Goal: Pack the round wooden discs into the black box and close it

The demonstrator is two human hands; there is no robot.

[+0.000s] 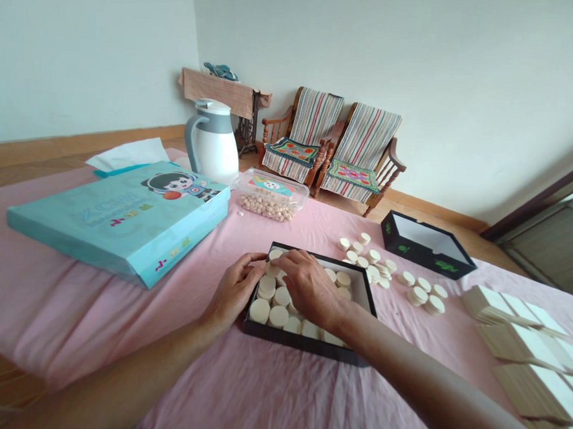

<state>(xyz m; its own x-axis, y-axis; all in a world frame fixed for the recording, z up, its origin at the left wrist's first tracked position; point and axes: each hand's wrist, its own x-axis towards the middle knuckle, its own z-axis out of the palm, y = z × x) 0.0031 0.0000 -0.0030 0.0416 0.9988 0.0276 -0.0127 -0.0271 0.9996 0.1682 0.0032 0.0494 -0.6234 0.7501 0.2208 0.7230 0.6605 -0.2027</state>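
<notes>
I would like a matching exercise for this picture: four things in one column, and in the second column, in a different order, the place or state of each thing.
Things:
1. White and grey jug
2. Clear plastic tub
3. Turquoise flat box
4. Right hand

Places and states:
A. Over pale round discs in a black box
B. Lying on the pink cloth
C. Holding small tan beads
D. Standing behind the turquoise flat box

Right pairs: 1-D, 2-C, 3-B, 4-A
</notes>
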